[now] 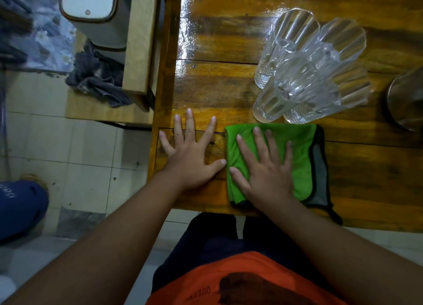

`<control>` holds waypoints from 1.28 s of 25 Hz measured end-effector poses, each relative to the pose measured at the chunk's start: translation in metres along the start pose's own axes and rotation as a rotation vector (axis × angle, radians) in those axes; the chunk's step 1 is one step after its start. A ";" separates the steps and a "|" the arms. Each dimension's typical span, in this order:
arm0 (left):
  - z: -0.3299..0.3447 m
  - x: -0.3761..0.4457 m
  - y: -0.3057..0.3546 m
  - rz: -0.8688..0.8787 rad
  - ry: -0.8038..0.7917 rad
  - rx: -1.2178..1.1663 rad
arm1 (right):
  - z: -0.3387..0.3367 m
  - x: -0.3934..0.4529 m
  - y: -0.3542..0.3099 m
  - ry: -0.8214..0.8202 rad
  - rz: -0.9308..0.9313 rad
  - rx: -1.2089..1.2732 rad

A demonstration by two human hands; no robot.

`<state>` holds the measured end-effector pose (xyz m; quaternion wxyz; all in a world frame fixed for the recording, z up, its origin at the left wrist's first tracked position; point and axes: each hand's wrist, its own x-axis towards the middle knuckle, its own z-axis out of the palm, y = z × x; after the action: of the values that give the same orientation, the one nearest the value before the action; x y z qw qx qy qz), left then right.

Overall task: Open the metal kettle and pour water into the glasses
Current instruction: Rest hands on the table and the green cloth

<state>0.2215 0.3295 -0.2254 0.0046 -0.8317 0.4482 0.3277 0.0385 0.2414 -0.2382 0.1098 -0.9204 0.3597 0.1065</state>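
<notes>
Several clear ribbed glasses (309, 69) stand close together on the wooden table (219, 53), right of centre. A metal kettle (406, 101) shows only partly at the right edge, cut off by the frame. My left hand (192, 153) lies flat on the bare wood near the table's front left corner, fingers spread. My right hand (263, 165) rests flat on a folded green cloth (302, 158) with a grey-and-black border, just in front of the glasses. Neither hand holds anything.
The table's far left part shines wet. Beside it to the left stands a lower wooden bench (139, 41) with a white appliance (91, 11) and a grey rag (96, 76). A blue shoe (20, 208) sits on the tiled floor.
</notes>
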 end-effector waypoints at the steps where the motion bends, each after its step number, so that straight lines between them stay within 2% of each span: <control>1: -0.001 0.000 -0.001 0.003 -0.006 0.001 | 0.000 -0.001 -0.001 0.008 0.005 0.001; 6: -0.001 0.000 -0.001 0.000 0.003 -0.035 | 0.006 -0.034 -0.007 -0.026 -0.028 -0.013; 13: -0.006 0.002 -0.018 0.023 -0.049 0.062 | -0.001 0.018 -0.038 0.009 0.038 0.076; 19: -0.002 0.000 -0.010 -0.013 -0.016 0.030 | 0.002 -0.023 -0.001 -0.046 -0.041 0.042; 24: 0.000 0.000 -0.006 -0.041 0.013 0.100 | -0.009 -0.003 0.018 -0.037 -0.018 0.020; 27: -0.001 -0.002 -0.002 -0.074 0.024 0.100 | -0.006 -0.021 0.021 -0.030 -0.012 0.019; 32: 0.010 0.001 0.042 -0.066 0.136 -0.004 | -0.009 -0.028 0.055 -0.034 0.023 0.024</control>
<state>0.1851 0.3066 -0.2221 -0.0167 -0.8662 0.4194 0.2710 -0.0183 0.2175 -0.2293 0.1256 -0.9129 0.3696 0.1191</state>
